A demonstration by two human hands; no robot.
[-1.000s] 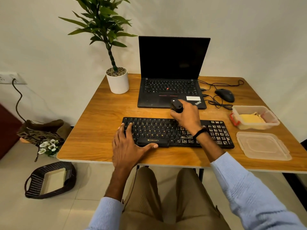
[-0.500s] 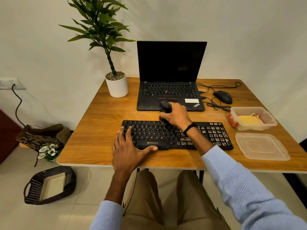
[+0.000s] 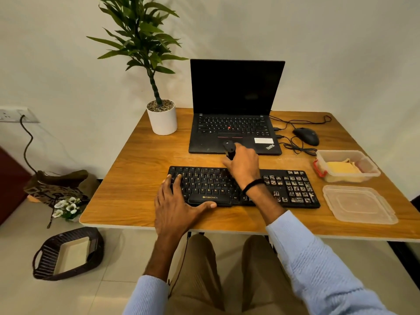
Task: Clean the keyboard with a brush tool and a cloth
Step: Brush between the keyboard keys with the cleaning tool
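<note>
Wooden table point(image 3: 136, 169), pale wall behind. Flat black plastic keyboard point(image 3: 204, 185) is laid near the front edge, pressed down by the left hand point(image 3: 175, 208), fingers straight on the keys. Small black brush tool point(image 3: 229, 147) is gripped in the right hand point(image 3: 244, 169) above the top rows. Keyboard is judged light, rigid, apt to slide; best steadied at its edges. Soft yellow cloth point(image 3: 341, 171) is left in a clear tub point(image 3: 341, 152).

Tip of brush point(image 3: 228, 147) behind right hand point(image 3: 244, 167)
</note>
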